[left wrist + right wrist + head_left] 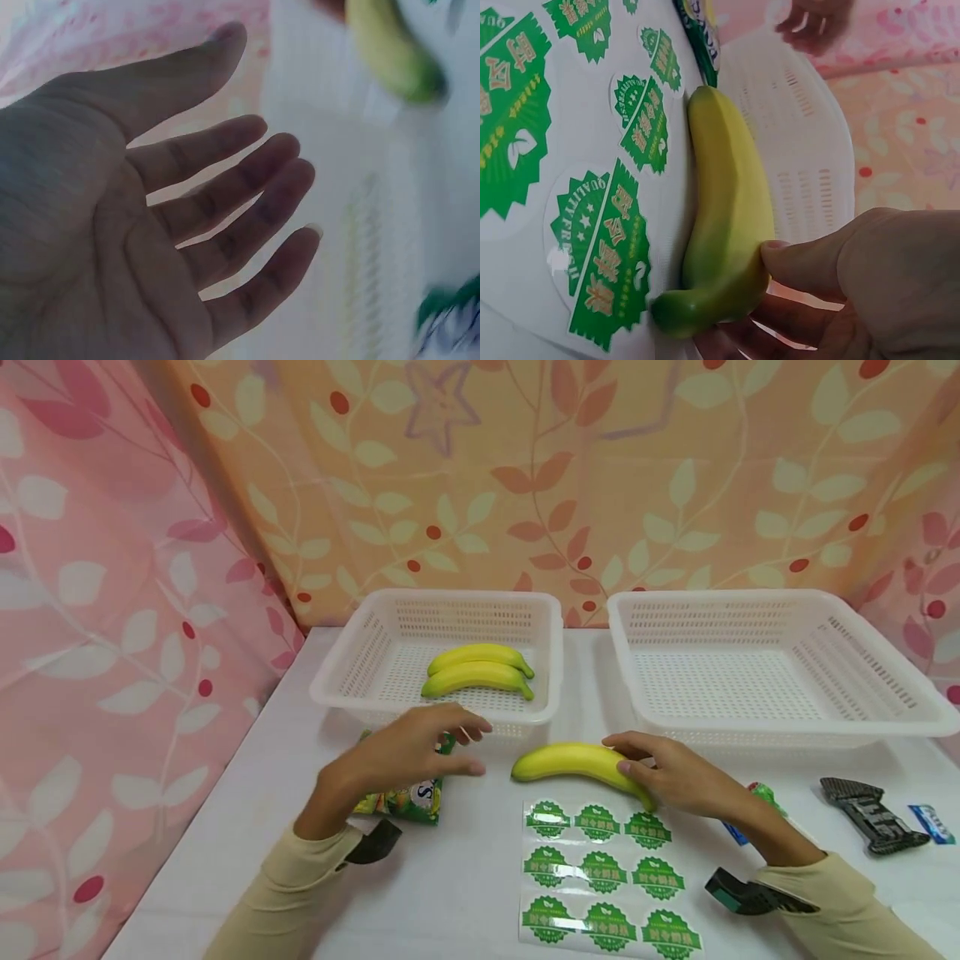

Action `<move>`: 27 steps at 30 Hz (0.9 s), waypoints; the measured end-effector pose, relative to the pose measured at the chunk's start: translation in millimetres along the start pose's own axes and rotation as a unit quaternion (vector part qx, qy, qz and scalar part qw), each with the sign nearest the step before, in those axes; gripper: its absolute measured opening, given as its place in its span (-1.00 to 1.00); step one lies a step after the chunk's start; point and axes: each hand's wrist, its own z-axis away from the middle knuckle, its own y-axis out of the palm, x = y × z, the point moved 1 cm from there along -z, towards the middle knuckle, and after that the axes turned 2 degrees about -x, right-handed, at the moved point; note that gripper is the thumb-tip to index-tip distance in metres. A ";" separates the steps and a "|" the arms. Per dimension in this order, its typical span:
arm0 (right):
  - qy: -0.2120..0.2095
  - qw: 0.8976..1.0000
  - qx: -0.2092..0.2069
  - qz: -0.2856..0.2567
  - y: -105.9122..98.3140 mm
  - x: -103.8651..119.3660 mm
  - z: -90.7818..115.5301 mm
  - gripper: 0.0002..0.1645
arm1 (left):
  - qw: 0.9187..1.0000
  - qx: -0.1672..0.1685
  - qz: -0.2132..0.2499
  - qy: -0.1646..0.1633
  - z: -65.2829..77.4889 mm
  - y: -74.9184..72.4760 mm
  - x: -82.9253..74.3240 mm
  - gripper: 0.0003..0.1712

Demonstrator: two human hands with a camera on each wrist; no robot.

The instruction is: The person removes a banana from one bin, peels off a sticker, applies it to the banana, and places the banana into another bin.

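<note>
A yellow banana (573, 762) with green ends lies just behind a sheet of green round stickers (600, 881). My right hand (686, 777) pinches it near the stem end, the thumb on one side and the fingers reaching under, as the right wrist view shows. My left hand (408, 752) hovers left of the banana with nothing in it, its fingers spread and relaxed in the left wrist view. Beneath that hand a green snack packet (416, 802) lies partly hidden. Two more bananas (480, 678) lie side by side in the left white basket (352, 652).
A second white basket (712, 685) stands at the back right. Right of my right arm lie a black wrapped snack (873, 817) and a small blue-and-white packet (932, 824). A red-and-green wrapped item (763, 793) shows behind the right wrist. Floral curtains (525, 485) enclose the table.
</note>
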 end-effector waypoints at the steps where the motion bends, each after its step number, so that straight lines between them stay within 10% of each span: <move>1: -0.001 1.000 -0.003 0.002 0.2 -0.1 -0.3 -0.54 | 1.000 0.026 0.002 0.000 -4.0 9.9 -1.6 -0.39; 5: 0.010 1.000 -0.006 0.009 0.9 0.6 -1.5 -0.50 | 0.997 0.079 -0.001 0.006 -15.2 44.7 -5.9 -0.38; 14: 0.004 1.000 0.013 0.003 -0.3 3.0 -6.5 -0.38 | 0.989 0.080 -0.125 0.010 -20.3 96.6 -14.9 -0.22; 27: 0.012 0.997 0.006 0.079 -6.9 8.5 5.3 -0.29 | 0.991 0.052 -0.123 0.014 -24.0 116.1 -14.3 -0.40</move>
